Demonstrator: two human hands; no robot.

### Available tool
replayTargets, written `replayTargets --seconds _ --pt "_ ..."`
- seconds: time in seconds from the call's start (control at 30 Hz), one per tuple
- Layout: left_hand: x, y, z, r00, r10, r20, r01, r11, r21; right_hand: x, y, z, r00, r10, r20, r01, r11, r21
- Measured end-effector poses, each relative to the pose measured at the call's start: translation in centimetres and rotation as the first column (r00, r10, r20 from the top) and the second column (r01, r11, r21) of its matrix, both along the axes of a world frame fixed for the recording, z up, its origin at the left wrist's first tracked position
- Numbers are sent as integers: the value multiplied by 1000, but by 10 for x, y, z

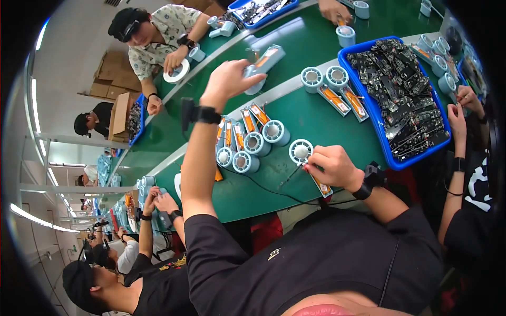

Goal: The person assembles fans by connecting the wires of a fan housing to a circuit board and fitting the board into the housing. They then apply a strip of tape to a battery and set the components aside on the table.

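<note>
My left hand [232, 79] is stretched far out over the green table [316, 121] and grips a grey-blue handheld unit with an orange panel [266, 59]. My right hand [332, 166] rests near the table's front edge and is closed on a thin dark tool [295, 176] with a black cable [258, 188] trailing left. It lies just beside a round grey-blue fan-like unit [300, 151], and an orange strip [322, 188] pokes out below it. Several similar units with orange panels [247, 139] lie in a cluster between my two arms.
A blue tray [380, 138] full of black circuit boards stands to the right. Two more round units [324, 78] lie behind it. Other people work across the table, at my left and at my right [464, 110]. Another blue tray [263, 13] sits at the far side.
</note>
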State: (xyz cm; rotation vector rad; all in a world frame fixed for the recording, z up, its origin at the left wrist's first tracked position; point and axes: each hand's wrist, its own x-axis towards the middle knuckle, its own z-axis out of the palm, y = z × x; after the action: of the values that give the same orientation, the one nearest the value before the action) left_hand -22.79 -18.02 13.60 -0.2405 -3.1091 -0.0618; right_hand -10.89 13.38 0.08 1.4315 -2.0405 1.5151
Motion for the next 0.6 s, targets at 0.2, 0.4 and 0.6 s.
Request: replayTargets --seconds 0.2,0.4,0.6 --pt "-34 28 -57 986 41 -162 -91 945 -315 6 -4 2 1000 26 -15 -25 999 26" --pt "-44 28 -79 980 156 125 -144 985 -100 5 1 1 1000 22 -4 -22 1000 12" --pt "-60 2 -68 958 -13 286 5 1000 30 0 1 1 1000 16 -3 -16 1000 3"
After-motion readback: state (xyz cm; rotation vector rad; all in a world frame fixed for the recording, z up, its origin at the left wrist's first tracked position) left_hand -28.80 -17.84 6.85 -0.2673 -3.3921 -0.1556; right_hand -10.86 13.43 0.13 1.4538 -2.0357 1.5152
